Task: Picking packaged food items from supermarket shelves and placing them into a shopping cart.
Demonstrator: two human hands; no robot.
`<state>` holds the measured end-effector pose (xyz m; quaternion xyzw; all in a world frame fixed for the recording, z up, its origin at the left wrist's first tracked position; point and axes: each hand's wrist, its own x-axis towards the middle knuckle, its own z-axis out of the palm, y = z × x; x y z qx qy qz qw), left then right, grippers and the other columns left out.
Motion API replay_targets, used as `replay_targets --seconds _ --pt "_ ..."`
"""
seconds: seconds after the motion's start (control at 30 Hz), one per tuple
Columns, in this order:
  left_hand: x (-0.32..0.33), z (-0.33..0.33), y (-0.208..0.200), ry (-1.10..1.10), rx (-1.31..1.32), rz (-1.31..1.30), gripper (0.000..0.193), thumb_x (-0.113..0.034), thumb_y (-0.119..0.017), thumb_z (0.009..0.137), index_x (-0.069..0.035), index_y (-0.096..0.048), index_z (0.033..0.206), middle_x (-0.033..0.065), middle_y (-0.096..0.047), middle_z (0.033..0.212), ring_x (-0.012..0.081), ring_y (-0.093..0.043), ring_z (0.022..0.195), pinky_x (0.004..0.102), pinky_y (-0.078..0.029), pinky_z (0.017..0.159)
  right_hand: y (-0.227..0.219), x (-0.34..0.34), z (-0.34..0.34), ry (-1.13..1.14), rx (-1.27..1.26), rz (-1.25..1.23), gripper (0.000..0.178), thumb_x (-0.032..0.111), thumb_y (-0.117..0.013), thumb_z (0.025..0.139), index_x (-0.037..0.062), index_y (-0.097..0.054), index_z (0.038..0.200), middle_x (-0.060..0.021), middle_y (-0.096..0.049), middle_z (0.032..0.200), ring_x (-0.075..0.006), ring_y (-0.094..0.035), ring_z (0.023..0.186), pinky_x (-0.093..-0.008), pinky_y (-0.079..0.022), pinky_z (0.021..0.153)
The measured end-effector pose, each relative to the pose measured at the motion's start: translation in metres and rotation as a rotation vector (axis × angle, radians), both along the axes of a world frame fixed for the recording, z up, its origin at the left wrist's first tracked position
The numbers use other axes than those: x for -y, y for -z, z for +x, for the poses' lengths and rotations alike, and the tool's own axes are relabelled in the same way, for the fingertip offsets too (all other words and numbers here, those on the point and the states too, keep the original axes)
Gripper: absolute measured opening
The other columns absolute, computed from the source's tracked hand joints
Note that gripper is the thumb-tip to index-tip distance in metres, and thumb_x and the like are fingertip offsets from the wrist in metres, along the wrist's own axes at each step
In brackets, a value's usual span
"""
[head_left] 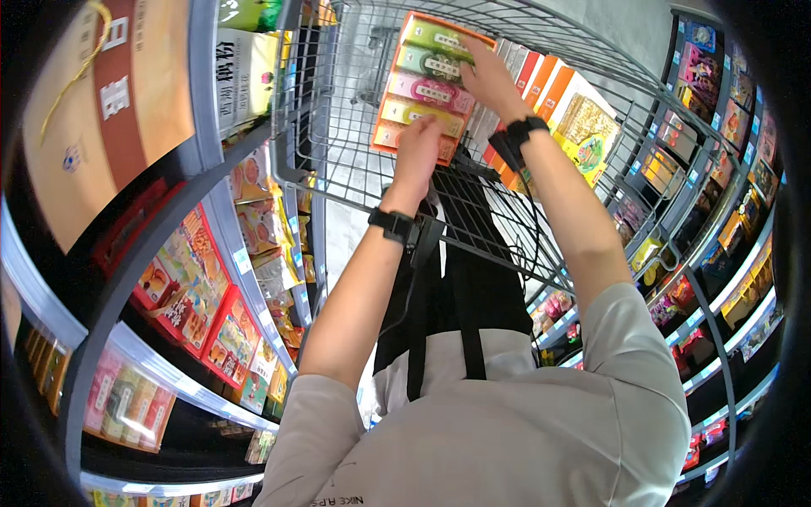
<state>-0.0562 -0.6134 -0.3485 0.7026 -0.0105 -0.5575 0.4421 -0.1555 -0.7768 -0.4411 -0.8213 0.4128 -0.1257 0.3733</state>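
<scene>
The orange box lies within the cart's outline, left hand at its lower side, right hand with fingers bent over its right; whether either pinches, I can't tell. A loose grip could let it slip. It holds coloured packs; the cart holds more boxes.

Couldn't see palm of L hand or R hand, nor underside of boxed set. Missed tops of tan pkg & green bag, past upper edge. Couldn't ID R-shelf goods, too sm.
</scene>
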Motion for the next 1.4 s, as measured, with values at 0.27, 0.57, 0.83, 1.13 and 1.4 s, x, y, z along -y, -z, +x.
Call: replay_targets --seconds 0.27,0.57,0.83,1.13,1.4 --pt "-0.096 0.028 -0.119 0.192 0.021 -0.204 0.029 -0.02 -0.06 0.097 0.0 -0.062 0.118 0.0055 -0.067 0.106 0.0118 -0.061 0.099 0.0258 -0.047 0.087 -0.139 -0.134 -0.038 -0.116 -0.018 0.282 0.029 0.017 -0.057 0.091 0.0046 -0.064 0.116 -0.0224 -0.065 0.11 -0.0421 -0.061 0.102 -0.0451 -0.05 0.088" --pt "-0.321 0.097 -0.169 0.611 1.003 -0.04 0.036 -0.028 -0.065 0.092 -0.005 -0.062 0.119 0.02 -0.066 0.116 0.0323 -0.063 0.112 0.0379 -0.051 0.091 -0.202 -0.265 -0.103 0.064 -0.397 -0.058 0.057 0.049 -0.054 0.095 0.0001 -0.059 0.123 -0.0236 -0.064 0.117 -0.0402 -0.061 0.108 -0.0466 -0.049 0.091" --pt "-0.646 0.081 -0.113 0.394 0.678 0.503 0.04 -0.038 -0.061 0.087 -0.008 -0.064 0.112 0.0222 -0.068 0.107 0.0399 -0.063 0.105 0.0457 -0.05 0.088 -0.193 -0.303 -0.143 0.024 -0.465 -0.138 0.065 0.046 -0.066 0.084 0.0012 -0.056 0.129 -0.0261 -0.061 0.124 -0.0414 -0.056 0.117 -0.0454 -0.046 0.098" --pt "-0.851 -0.194 -0.068 -0.866 0.11 0.497 0.026 -0.03 -0.058 0.087 -0.007 -0.064 0.099 0.0079 -0.067 0.084 0.0203 -0.062 0.073 0.0418 -0.049 0.06 -0.19 -0.312 -0.152 -0.18 -0.463 0.124 0.079 0.051 -0.074 0.075 0.0043 -0.056 0.136 -0.0216 -0.063 0.128 -0.0358 -0.058 0.122 -0.0403 -0.044 0.103" --pt "-0.927 -0.45 -0.018 -0.238 0.233 0.49 0.032 -0.025 -0.056 0.092 -0.013 -0.063 0.121 0.0099 -0.068 0.095 0.0211 -0.064 0.082 0.0434 -0.051 0.067 -0.173 -0.381 -0.173 0.037 -0.129 0.098 0.047 0.039 -0.064 0.087 0.0056 -0.069 0.119 -0.0208 -0.068 0.116 -0.0371 -0.061 0.116 -0.0418 -0.045 0.1"
